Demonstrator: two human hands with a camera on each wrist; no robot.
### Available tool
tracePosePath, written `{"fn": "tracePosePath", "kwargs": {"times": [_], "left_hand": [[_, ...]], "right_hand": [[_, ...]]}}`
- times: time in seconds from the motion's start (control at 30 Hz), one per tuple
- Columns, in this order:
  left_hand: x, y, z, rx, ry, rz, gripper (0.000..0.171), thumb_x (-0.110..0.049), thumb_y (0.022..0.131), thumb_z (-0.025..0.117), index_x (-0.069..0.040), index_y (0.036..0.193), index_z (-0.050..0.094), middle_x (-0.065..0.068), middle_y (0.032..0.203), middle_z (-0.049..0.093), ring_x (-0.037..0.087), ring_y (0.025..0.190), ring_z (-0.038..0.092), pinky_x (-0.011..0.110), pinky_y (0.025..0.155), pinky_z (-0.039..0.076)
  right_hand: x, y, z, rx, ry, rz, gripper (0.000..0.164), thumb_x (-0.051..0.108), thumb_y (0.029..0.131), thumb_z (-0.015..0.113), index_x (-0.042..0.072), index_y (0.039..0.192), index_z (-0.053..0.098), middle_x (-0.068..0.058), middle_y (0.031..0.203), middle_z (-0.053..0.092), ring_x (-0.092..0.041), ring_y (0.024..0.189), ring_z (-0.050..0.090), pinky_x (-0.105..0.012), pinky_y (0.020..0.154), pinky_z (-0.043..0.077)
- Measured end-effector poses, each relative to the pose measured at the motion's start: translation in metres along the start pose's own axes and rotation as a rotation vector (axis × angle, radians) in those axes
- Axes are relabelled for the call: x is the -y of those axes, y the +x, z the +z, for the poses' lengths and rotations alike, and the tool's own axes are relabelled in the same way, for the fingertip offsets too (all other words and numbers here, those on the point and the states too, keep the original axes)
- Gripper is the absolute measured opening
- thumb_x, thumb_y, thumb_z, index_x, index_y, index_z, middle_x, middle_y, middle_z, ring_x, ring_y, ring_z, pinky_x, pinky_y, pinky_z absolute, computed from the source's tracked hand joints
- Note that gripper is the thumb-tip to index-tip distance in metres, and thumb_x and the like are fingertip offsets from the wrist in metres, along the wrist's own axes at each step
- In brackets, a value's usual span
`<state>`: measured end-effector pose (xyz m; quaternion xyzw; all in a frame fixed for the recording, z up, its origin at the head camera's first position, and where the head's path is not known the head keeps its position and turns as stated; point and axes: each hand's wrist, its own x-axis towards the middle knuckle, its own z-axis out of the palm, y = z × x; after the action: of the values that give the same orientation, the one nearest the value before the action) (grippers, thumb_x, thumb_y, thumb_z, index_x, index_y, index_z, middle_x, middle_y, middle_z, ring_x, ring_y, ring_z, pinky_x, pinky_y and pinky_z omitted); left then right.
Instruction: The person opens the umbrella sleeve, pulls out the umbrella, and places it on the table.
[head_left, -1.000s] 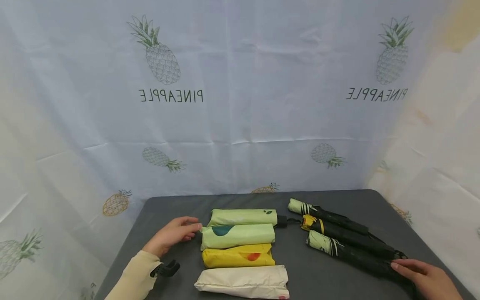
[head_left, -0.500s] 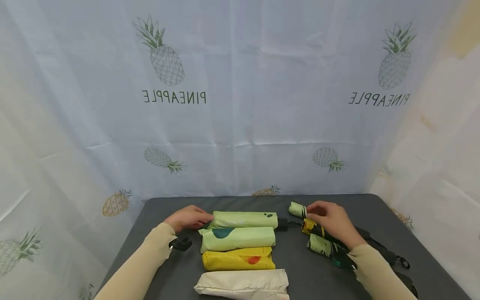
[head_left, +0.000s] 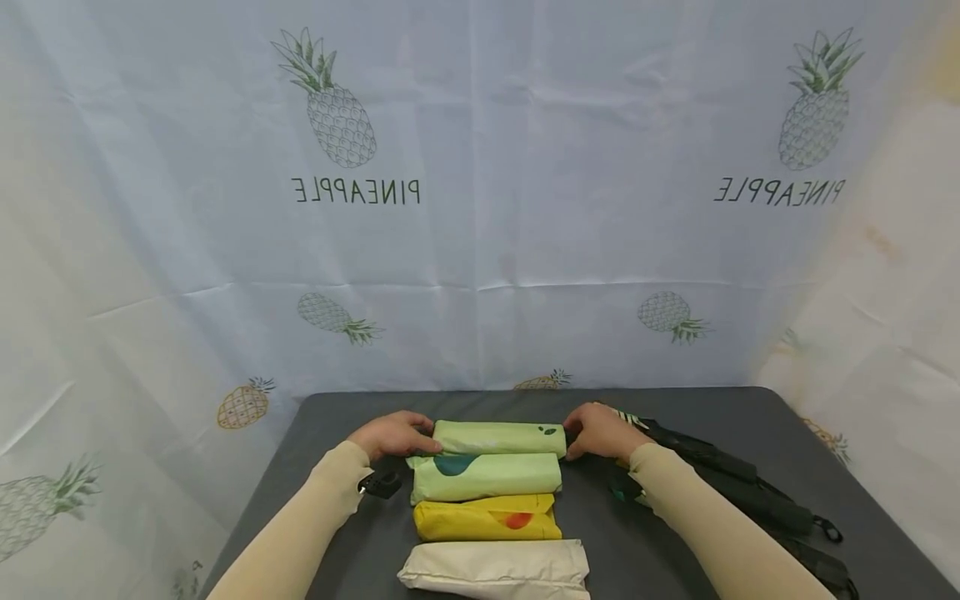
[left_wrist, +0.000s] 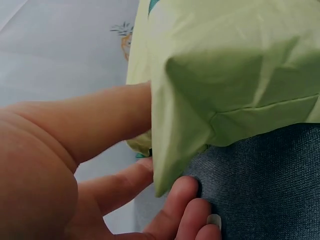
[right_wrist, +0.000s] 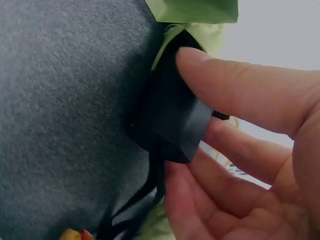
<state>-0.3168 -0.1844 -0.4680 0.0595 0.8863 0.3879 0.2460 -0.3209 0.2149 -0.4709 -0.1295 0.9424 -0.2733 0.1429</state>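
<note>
Four sleeved folded umbrellas lie stacked front to back: the far light green umbrella [head_left: 487, 435], a second green umbrella [head_left: 502, 479] with a teal patch, a yellow one [head_left: 480, 518], and a cream one [head_left: 491, 568]. My left hand [head_left: 393, 435] holds the far green umbrella's left end between thumb and fingers; in the left wrist view a green sleeve corner [left_wrist: 185, 95] hides the thumb's tip. At the other end, my right hand [head_left: 602, 432] pinches that umbrella's black handle [right_wrist: 167, 105], thumb on one side, fingers on the other.
Right of the row, several black folded umbrellas [head_left: 720, 462] lie slanted, partly behind my right forearm. A dark grey table [head_left: 345, 408] carries everything. Behind it hangs a pale pineapple-print curtain [head_left: 480, 208].
My right hand has swung left from the black umbrellas' far ends, past their tops, to the far green umbrella's handle. My left hand has moved further back to that umbrella's left end.
</note>
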Motion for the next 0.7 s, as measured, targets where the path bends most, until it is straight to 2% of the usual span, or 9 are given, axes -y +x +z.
{"fn": "tracePosePath", "kwargs": {"times": [0.2,0.37,0.53,0.67,0.7], "left_hand": [[-0.003,0.0,0.002,-0.03,0.064,-0.006,0.064,-0.03,0.09,0.089,-0.006,0.145,0.066,0.015,0.146,0.065,0.03,0.119,0.069,0.053,0.105,0.058],[-0.004,-0.001,0.004,-0.027,0.076,0.018,0.061,-0.027,0.095,0.085,-0.002,0.146,0.063,0.019,0.149,0.062,0.035,0.128,0.064,0.055,0.107,0.055],[-0.005,-0.01,0.0,-0.037,-0.052,0.077,0.061,-0.028,0.102,0.078,-0.001,0.152,0.056,0.02,0.147,0.062,0.038,0.133,0.063,0.058,0.111,0.054],[-0.009,-0.029,-0.006,-0.089,-0.165,0.159,0.065,-0.037,0.104,0.074,-0.006,0.156,0.05,0.018,0.148,0.06,0.036,0.134,0.062,0.061,0.115,0.05],[-0.008,-0.035,-0.007,-0.083,-0.202,0.19,0.066,-0.037,0.105,0.073,-0.005,0.158,0.047,0.019,0.15,0.059,0.036,0.136,0.061,0.061,0.116,0.05]], "right_hand": [[0.005,-0.001,0.004,-0.001,0.008,0.012,0.052,0.005,0.08,0.093,-0.004,0.128,0.076,-0.016,0.121,0.078,-0.034,0.108,0.074,-0.051,0.094,0.063],[0.004,-0.001,0.007,-0.014,0.032,-0.005,0.047,0.005,0.082,0.091,-0.003,0.126,0.077,-0.016,0.122,0.078,-0.035,0.11,0.074,-0.051,0.094,0.064],[0.004,-0.007,0.0,-0.059,0.074,-0.01,0.05,0.01,0.085,0.09,-0.003,0.13,0.075,-0.013,0.122,0.077,-0.031,0.109,0.073,-0.048,0.091,0.064],[0.011,-0.02,-0.014,-0.122,0.15,-0.035,0.05,0.015,0.089,0.088,0.001,0.134,0.074,-0.013,0.127,0.075,-0.03,0.111,0.071,-0.048,0.092,0.063],[0.013,-0.024,-0.017,-0.136,0.18,-0.04,0.049,0.016,0.09,0.088,0.003,0.135,0.073,-0.013,0.13,0.074,-0.03,0.113,0.071,-0.049,0.093,0.062]]}}
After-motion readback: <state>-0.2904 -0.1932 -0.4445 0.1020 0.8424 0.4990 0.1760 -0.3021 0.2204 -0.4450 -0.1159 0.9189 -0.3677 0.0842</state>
